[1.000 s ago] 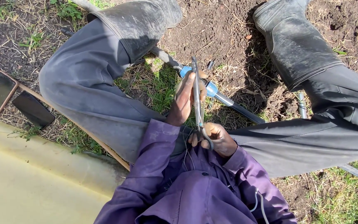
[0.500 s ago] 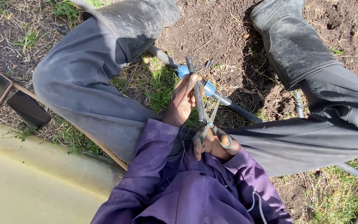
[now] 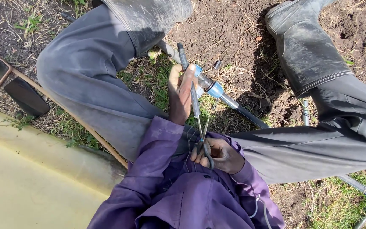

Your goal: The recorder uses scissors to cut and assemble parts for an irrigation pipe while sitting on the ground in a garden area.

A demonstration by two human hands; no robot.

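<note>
I can't see the scissors' handles inside my right hand. Pipe passes under my right leg; left boot top cropped by frame edge.

- Outdoors, a garden or farm plot: bare dark soil with patchy grass and dry straw.
- A grey irrigation pipe with blue fittings lies across the ground.
- Muddy rubber boots.
</note>
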